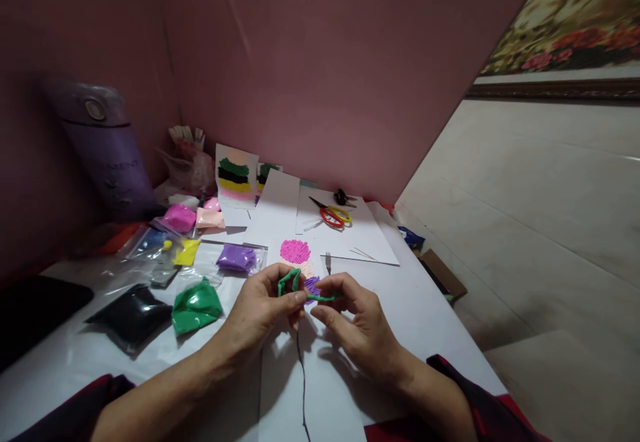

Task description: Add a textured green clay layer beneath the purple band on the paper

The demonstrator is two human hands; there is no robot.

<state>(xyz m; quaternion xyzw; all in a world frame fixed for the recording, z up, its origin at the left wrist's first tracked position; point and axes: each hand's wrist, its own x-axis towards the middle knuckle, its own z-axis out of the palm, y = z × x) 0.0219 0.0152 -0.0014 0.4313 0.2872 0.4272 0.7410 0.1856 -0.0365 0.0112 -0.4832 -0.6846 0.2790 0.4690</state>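
Observation:
A thin strand of green modelling clay [321, 299] stretches between my two hands over the table. My left hand [265, 305] pinches it, with part of the strand looped above the thumb. The fingers and thumb of my right hand [357, 322] are closed around the strand's other end. Just beyond my hands, a round pink clay patch [295, 251] lies on white paper, with a peach patch below it. A purple clay patch [313, 287] shows partly between my hands. Below my left hand, a thin black strand [303, 382] runs toward me; its upper end is hidden.
Bagged clay lies left: green [197, 306], black [131, 317], purple [237, 258], yellow [187, 253] and magenta [180, 218]. A small fork [328, 263] and scissors [332, 217] lie beyond my hands. A purple bottle [107, 155] stands back left. A striped colour card [235, 179] leans behind.

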